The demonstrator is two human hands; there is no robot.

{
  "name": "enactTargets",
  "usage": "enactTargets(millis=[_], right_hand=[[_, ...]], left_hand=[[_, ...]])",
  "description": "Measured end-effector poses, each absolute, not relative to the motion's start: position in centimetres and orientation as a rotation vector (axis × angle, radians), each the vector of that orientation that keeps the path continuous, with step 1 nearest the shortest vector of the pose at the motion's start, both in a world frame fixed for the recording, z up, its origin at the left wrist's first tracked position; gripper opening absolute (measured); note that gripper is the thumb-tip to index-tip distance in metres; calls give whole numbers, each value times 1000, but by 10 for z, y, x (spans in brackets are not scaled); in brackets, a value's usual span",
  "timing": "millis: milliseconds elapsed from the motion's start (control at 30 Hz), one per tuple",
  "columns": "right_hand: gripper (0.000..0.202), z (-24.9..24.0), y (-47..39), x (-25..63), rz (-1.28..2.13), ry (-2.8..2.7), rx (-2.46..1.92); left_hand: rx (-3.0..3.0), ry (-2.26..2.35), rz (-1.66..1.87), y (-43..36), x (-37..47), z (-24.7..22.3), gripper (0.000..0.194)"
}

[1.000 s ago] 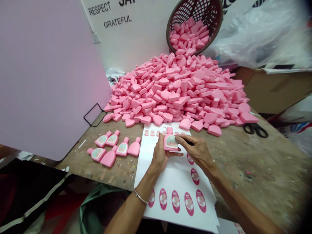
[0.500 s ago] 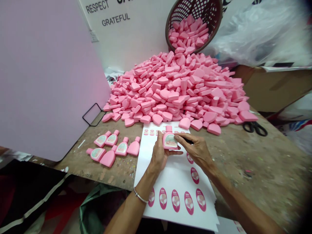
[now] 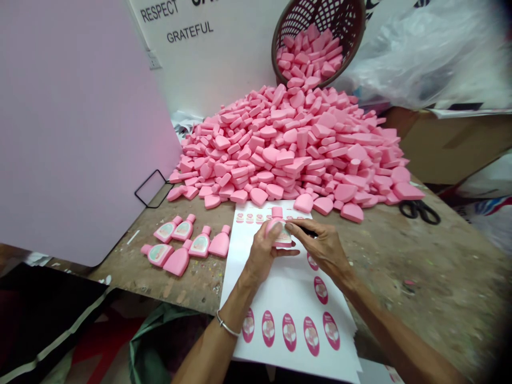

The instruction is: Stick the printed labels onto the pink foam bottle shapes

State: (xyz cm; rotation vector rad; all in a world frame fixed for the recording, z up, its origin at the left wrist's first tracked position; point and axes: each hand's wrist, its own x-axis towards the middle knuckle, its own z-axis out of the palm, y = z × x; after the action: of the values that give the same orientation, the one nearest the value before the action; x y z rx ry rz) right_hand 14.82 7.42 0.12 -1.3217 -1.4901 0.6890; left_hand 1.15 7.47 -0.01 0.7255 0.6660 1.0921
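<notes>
Our left thumb (image 3: 274, 232) now lies across the label (image 3: 285, 238), so, left hand (image 3: 262, 253) gripping the bottle (image 3: 277, 213), right hand (image 3: 323, 244) holding a black tool (image 3: 309, 232), we should press evenly.

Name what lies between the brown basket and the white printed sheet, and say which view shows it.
A large heap of pink bottle-shaped pieces lies between the brown basket and the white printed sheet, as the head view shows.
</notes>
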Motion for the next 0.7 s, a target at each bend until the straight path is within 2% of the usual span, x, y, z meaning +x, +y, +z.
enactTargets(millis=[133, 267, 367, 467, 533, 633, 700], right_hand=[[29, 0, 76, 154, 381, -1696, -1435], [47, 5, 77, 159, 64, -1692, -1669], [66, 5, 80, 155, 361, -1639, -1575], [72, -3, 91, 158, 649, -1656, -1475], [66, -12, 105, 172, 587, -1642, -1575], [64, -23, 134, 199, 342, -1484, -1924], [62, -29, 155, 211, 277, -1374, -2096]], left_hand=[[809, 713, 1085, 71, 11, -3, 39], [805, 722, 1071, 65, 11, -3, 39], [852, 708, 986, 57, 9, 3, 35], [965, 773, 909, 50, -3, 9, 33], [1112, 965, 918, 49, -22, 8, 25], [1452, 1530, 986, 58, -59, -2, 28], [1696, 1867, 912, 67, -81, -9, 28]])
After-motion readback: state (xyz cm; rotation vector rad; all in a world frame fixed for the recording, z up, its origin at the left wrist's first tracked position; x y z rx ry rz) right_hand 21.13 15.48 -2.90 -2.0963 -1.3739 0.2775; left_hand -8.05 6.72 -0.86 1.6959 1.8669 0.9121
